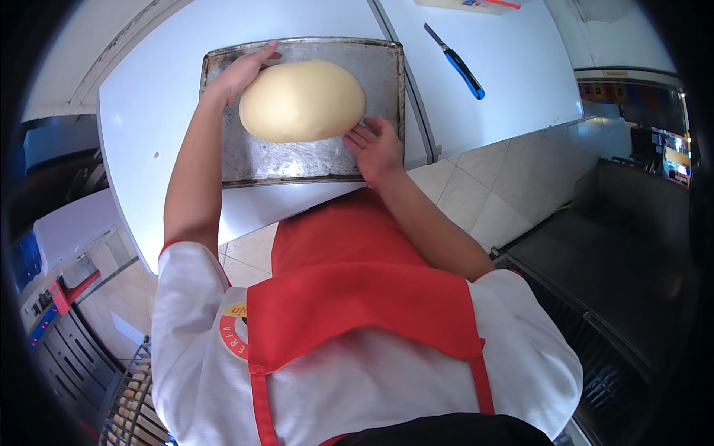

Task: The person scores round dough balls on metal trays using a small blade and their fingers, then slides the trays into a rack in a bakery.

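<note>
On the metal tray (245, 160) atop the white bench (149, 104), a soft, yielding dough mound (302, 101) is cupped by the spread left hand (239, 74) and right hand (375, 149), best lifted from beneath its flanks.

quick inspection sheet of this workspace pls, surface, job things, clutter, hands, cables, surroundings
surface: white table, a second one butted against its right side
job's things: dough, smooth oval mound, on a floured metal tray
clutter: blue-handled knife on the right table; a flat item at the far edge, too cut off to tell
hands: left hand cupped on the dough's far left side; right hand at its near right edge, on the tray
cables: nothing seen
surroundings: tiled floor, dark counter on the right
</note>
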Motion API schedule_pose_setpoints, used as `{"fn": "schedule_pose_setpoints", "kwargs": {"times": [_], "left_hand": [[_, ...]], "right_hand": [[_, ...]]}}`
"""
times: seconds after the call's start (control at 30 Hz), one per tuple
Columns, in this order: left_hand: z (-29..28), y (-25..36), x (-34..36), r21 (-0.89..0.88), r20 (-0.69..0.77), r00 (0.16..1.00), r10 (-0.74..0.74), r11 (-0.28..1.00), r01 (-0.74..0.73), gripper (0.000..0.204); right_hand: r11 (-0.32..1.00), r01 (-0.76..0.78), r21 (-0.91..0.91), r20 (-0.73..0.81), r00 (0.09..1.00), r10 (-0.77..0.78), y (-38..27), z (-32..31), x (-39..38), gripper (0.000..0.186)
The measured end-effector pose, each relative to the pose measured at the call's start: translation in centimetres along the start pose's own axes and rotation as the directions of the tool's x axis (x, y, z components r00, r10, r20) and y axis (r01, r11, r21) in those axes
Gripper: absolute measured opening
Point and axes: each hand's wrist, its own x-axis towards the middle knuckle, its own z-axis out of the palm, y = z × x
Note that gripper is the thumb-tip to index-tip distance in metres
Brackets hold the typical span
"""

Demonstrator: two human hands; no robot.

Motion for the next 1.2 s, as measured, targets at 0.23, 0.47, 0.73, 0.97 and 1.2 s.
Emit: {"fn": "schedule_pose_setpoints", "kwargs": {"times": [0.23,0.47,0.73,0.97,1.2], "left_hand": [[0.2,0.7,0.9,-0.002,0.1,0.99,-0.102,0.995,0.102,0.083],[-0.5,0.4,1.0,-0.069,0.21,0.975,-0.067,0.994,0.084,0.084],[-0.3,0.5,-0.4,-0.064,0.177,0.981,-0.073,0.994,0.086,0.082],[-0.5,-1.6,-0.3,-0.184,0.057,0.998,0.04,0.982,-0.029,0.077],[-1.3,-6.6,-6.9,-0.359,-0.309,0.944,-0.113,0.933,-0.006,0.074]], "right_hand": [[0.958,0.05,-0.282,0.069,0.997,-0.032,-0.5,1.1,1.1,0.047],[0.984,0.135,-0.113,0.053,0.99,-0.13,1.0,1.2,2.1,0.045],[0.866,0.264,-0.425,0.026,0.96,-0.28,-1.9,1.3,1.7,0.044],[0.803,0.216,-0.555,0.132,0.976,-0.172,-2.8,1.5,4.6,0.041],[0.815,0.228,-0.533,0.118,0.974,-0.195,-4.1,3.9,3.7,0.039]]}}
